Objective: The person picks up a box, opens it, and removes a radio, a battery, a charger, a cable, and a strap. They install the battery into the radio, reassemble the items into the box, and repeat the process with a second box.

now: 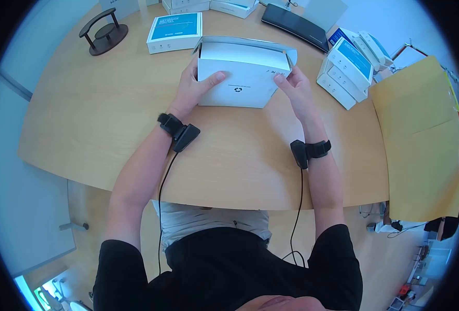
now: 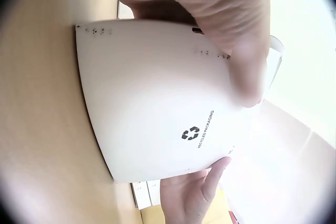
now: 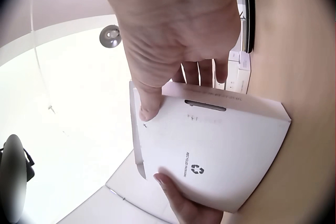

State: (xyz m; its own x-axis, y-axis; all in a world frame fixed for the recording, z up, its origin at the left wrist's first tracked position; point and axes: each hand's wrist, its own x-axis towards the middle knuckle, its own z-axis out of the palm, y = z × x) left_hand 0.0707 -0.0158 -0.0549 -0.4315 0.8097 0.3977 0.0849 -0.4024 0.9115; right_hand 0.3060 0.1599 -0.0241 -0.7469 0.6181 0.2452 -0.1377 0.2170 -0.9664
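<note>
A white cardboard box (image 1: 240, 80) stands on the desk in front of the person, its printed front with a recycling mark facing the body. Its lid (image 1: 250, 40) shows raised slightly along the top. My left hand (image 1: 189, 89) grips the box's left end, thumb across the front face and fingers out of sight behind. At the right end my right hand (image 1: 298, 93) holds on, with its thumb near the upper front corner. In the right wrist view the fingers (image 3: 191, 71) reach along the side panel, beside a dark slot. The box's bottom edge meets the desk in the left wrist view.
A blue-topped white box (image 1: 175, 32) lies behind on the left, near a dark curved stand (image 1: 105, 36). Toward the right are stacked boxes (image 1: 346, 72), a black flat device (image 1: 294, 27) and a large yellow sheet (image 1: 421, 135). Cables trail from both wrist cameras.
</note>
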